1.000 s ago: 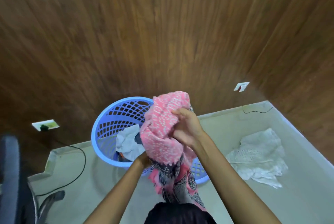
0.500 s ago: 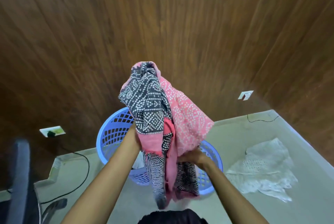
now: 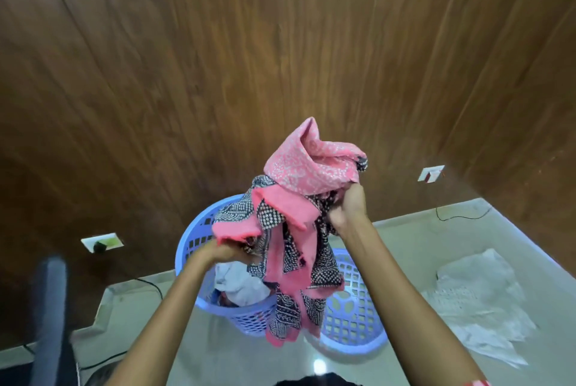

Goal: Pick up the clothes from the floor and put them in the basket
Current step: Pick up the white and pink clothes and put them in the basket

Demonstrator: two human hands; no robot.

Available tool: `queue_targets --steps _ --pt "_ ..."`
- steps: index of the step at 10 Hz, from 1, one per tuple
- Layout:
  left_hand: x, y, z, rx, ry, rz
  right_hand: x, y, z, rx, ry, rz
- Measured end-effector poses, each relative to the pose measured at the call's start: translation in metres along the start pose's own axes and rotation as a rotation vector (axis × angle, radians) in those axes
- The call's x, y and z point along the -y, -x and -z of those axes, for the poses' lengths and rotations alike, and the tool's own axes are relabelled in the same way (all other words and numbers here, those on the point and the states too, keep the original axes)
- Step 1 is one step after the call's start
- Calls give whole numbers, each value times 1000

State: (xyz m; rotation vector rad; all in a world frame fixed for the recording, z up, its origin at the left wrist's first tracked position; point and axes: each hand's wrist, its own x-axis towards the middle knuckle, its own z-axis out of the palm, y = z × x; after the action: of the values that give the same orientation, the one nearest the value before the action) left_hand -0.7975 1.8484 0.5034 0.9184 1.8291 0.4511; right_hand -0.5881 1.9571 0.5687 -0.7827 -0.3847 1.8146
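A pink and black patterned cloth (image 3: 299, 198) hangs bunched in the air above the blue plastic basket (image 3: 352, 332). My right hand (image 3: 347, 209) grips its upper part, raised high. My left hand (image 3: 218, 253) holds a lower fold, just over the basket's left rim. The cloth's tail dangles in front of the basket's middle. Inside the basket lies a white garment (image 3: 240, 286), partly hidden by my left arm. A white lacy cloth (image 3: 480, 301) is spread on the floor to the right of the basket.
Wooden panel walls (image 3: 280, 58) stand right behind the basket. A black chair (image 3: 53, 301) is at the left edge. Black cables (image 3: 149, 284) run along the floor by the wall, below a wall socket (image 3: 101, 242). Another socket (image 3: 431, 173) is on the right.
The patterned cloth was regathered: my right hand rose from low to high on the cloth, while my left hand dropped from the top to a lower fold over the basket.
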Motion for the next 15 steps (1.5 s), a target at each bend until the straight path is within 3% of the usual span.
queue_targets --steps 1,2,3,4,5,6,7,8,9,10,11,12,15 --pt "-41 50 -35 55 -152 -77 -4 8 -16 18 -50 -37" --pt "-47 33 -53 -55 -122 -72 -11 20 -33 103 -87 -124" --pt "-50 29 -53 -218 -240 -122 -12 26 -41 155 -22 -177" --pt "-59 24 -28 -321 -296 -45 -4 14 -37 317 18 -229" --pt "-61 -1 3 -397 -304 -168 10 13 -28 427 252 -192" --pt "-54 -13 26 -393 -302 -45 11 8 -12 370 493 -181" --pt "-67 -4 35 -532 -565 -81 0 -3 7 327 610 -215" --pt "-61 -1 34 -494 128 19 -11 -7 19 282 610 -287" --pt "-42 -30 39 -471 782 -68 -22 -14 30 224 672 -317" --pt "-16 -53 40 -335 1085 -15 -33 -17 37 201 731 -362" --pt "14 -51 29 -287 837 141 -45 -19 46 163 754 -406" --pt "30 -42 15 -269 743 206 -57 -19 52 115 760 -431" --pt "37 -26 -23 -195 707 112 -88 1 69 -13 767 -436"
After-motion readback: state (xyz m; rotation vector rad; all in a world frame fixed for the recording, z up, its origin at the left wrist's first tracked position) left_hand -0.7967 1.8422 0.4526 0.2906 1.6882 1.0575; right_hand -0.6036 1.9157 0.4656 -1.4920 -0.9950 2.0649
